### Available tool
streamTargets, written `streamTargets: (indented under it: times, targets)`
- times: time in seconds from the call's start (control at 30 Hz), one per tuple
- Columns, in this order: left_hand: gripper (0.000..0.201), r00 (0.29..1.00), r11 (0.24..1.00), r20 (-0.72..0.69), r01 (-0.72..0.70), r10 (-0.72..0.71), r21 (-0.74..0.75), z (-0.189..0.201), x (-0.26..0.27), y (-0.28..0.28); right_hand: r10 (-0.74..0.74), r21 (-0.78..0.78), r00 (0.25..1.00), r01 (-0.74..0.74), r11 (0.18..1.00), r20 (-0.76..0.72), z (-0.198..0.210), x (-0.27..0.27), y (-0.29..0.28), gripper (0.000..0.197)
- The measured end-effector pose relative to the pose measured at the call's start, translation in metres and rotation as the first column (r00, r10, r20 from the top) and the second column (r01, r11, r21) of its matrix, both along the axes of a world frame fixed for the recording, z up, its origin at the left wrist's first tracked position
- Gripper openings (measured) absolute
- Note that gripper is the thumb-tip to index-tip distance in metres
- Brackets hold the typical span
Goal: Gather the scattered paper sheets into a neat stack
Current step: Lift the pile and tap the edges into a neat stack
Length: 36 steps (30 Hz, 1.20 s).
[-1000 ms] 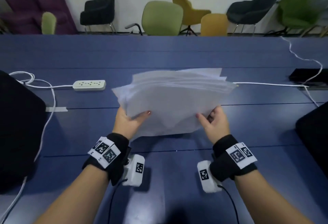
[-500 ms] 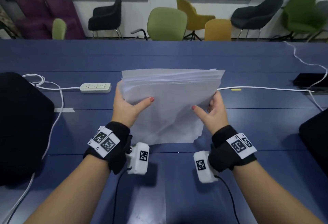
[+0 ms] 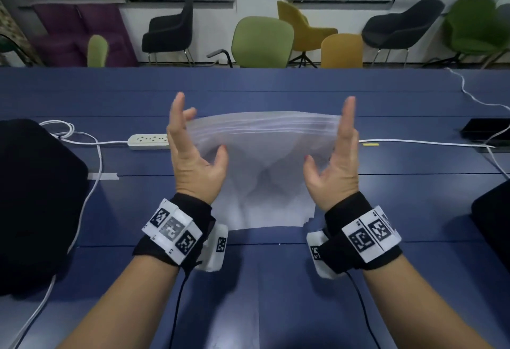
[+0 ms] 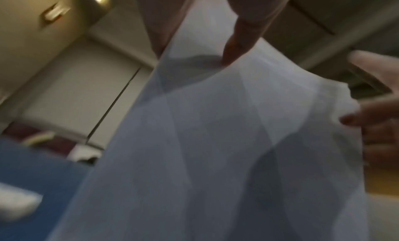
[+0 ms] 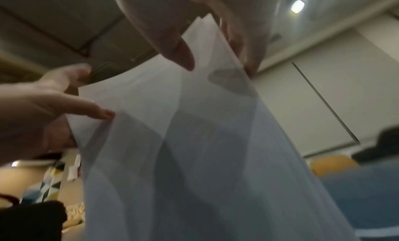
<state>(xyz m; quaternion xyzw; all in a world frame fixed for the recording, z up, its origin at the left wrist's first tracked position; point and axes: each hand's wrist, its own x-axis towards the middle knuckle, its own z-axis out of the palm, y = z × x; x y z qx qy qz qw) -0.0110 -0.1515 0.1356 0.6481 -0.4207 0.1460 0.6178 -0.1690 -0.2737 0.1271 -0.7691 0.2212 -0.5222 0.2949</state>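
The white paper stack (image 3: pixel 265 172) stands on its lower edge on the blue table (image 3: pixel 248 279), with its top edges nearly level. My left hand (image 3: pixel 193 138) lies flat against the stack's left side, fingers straight and pointing up, thumb touching the front sheet. My right hand (image 3: pixel 335 141) mirrors it on the right side. In the left wrist view the paper stack (image 4: pixel 215 142) fills the frame, with my left thumb (image 4: pixel 241 40) on it. In the right wrist view the paper stack (image 5: pixel 194 142) hangs below my right thumb (image 5: pixel 172 45). The lower sheet edges look slightly uneven.
A white power strip (image 3: pixel 149 141) and its cable lie left of the stack. A white cable (image 3: pixel 414 143) runs right to a black device (image 3: pixel 485 130). Large black objects sit at the left (image 3: pixel 36 196) and right (image 3: pixel 494 224) table edges. Chairs stand beyond the far edge.
Both hands let go of their grip on the lower corners and slid up the sides with fingers straightened. The sheets swung upright and drew into closer alignment.
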Motion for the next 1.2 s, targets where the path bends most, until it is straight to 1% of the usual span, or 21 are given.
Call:
streamTargets:
  times: [0.03, 0.1, 0.23, 0.3, 0.37, 0.4, 0.43, 0.47, 0.53, 0.57, 0.63, 0.67, 0.73, 0.8, 0.83, 0.87, 0.9, 0.97, 1.03, 1.1, 1.2]
  targets:
    - [0.086, 0.994, 0.999, 0.099, -0.045, 0.042, 0.029, -0.001, 0.001, -0.001, -0.051, -0.086, 0.997, 0.045, 0.995, -0.065, 0.003, 0.002, 0.001, 0.090]
    - [0.073, 0.980, 0.991, 0.180, -0.098, 0.081, 0.092, -0.001, 0.003, 0.000, -0.112, -0.125, 0.986, 0.097, 0.987, -0.121, 0.006, 0.002, 0.000, 0.075]
    - [0.022, 0.977, 0.976, 0.163, -0.160, 0.136, 0.145, -0.011, 0.014, 0.005, -0.162, -0.100, 0.979, 0.150, 0.984, -0.124, -0.006, -0.002, -0.010, 0.026]
    - [0.013, 0.979, 0.976, 0.165, -0.149, 0.123, 0.161, -0.015, 0.016, 0.004, -0.156, -0.120, 0.980, 0.141, 0.983, -0.122, -0.010, -0.001, -0.011, 0.017]
    - [0.014, 0.989, 0.989, 0.113, -0.107, 0.095, 0.104, -0.011, 0.018, 0.004, -0.132, -0.086, 0.988, 0.125, 0.988, -0.077, -0.005, -0.001, -0.014, 0.015]
    - [0.020, 0.996, 0.994, 0.060, -0.074, 0.069, 0.077, -0.009, 0.019, 0.006, -0.123, -0.060, 0.991, 0.120, 0.991, -0.053, -0.002, -0.001, -0.016, 0.014]
    - [0.031, 1.000, 0.998, -0.017, -0.014, 0.015, 0.061, -0.007, 0.021, 0.008, -0.116, -0.028, 0.993, 0.115, 0.993, -0.033, 0.001, -0.003, -0.019, 0.014]
    - [0.045, 0.989, 0.995, -0.122, 0.086, -0.079, 0.049, -0.007, 0.024, 0.010, -0.105, 0.009, 0.994, 0.105, 0.994, -0.018, 0.003, -0.004, -0.020, 0.015]
    - [0.070, 0.895, 0.951, -0.352, 0.307, -0.274, 0.040, -0.011, 0.031, 0.015, -0.054, 0.058, 0.999, 0.055, 0.997, -0.008, 0.009, -0.008, -0.021, 0.018]
    - [0.071, 0.856, 0.926, -0.415, 0.370, -0.307, 0.079, -0.016, 0.033, 0.016, -0.017, 0.070, 1.000, 0.018, 0.997, -0.013, 0.012, -0.011, -0.019, 0.021]
    - [0.049, 0.859, 0.904, -0.439, 0.379, -0.263, 0.200, -0.022, 0.033, 0.018, 0.084, 0.080, 0.996, -0.083, 0.993, -0.007, 0.022, -0.021, -0.015, 0.028]
    - [0.038, 0.861, 0.900, -0.444, 0.375, -0.249, 0.222, -0.022, 0.031, 0.020, 0.147, 0.096, 0.989, -0.149, 0.984, 0.026, 0.027, -0.026, -0.013, 0.030]
    - [0.030, 0.836, 0.900, -0.471, 0.400, -0.281, 0.173, -0.020, 0.025, 0.025, 0.267, 0.168, 0.952, -0.291, 0.942, 0.147, 0.030, -0.038, -0.011, 0.035]
    - [0.024, 0.820, 0.905, -0.473, 0.413, -0.322, 0.099, -0.016, 0.015, 0.030, 0.346, 0.296, 0.898, -0.420, 0.858, 0.272, 0.023, -0.048, -0.007, 0.046]
    - [0.023, 0.818, 0.908, -0.474, 0.411, -0.327, 0.084, -0.014, 0.009, 0.031, 0.365, 0.370, 0.883, -0.458, 0.808, 0.294, 0.017, -0.050, -0.004, 0.055]
    - [0.023, 0.816, 0.911, -0.479, 0.405, -0.323, 0.076, -0.014, 0.002, 0.033, 0.381, 0.430, 0.883, -0.468, 0.772, 0.275, 0.009, -0.051, 0.000, 0.059]
    - [0.024, 0.816, 0.915, -0.483, 0.396, -0.317, 0.070, -0.017, -0.004, 0.036, 0.372, 0.463, 0.896, -0.444, 0.767, 0.243, 0.001, -0.052, 0.004, 0.052]
    - [0.027, 0.824, 0.929, -0.477, 0.369, -0.306, 0.042, -0.020, -0.016, 0.041, 0.324, 0.470, 0.919, -0.393, 0.790, 0.224, -0.003, -0.055, 0.013, 0.039]
    - [0.028, 0.833, 0.945, -0.472, 0.326, -0.288, -0.003, -0.022, -0.022, 0.047, 0.292, 0.417, 0.918, -0.383, 0.824, 0.266, 0.000, -0.058, 0.022, 0.042]
    - [0.026, 0.833, 0.944, -0.464, 0.330, -0.303, -0.024, -0.022, -0.029, 0.054, 0.269, 0.354, 0.921, -0.361, 0.863, 0.284, 0.003, -0.061, 0.034, 0.042]
    - [0.026, 0.811, 0.929, -0.493, 0.370, -0.313, 0.019, -0.039, -0.035, 0.066, 0.205, 0.384, 0.943, -0.298, 0.874, 0.263, -0.018, -0.066, 0.049, 0.041]
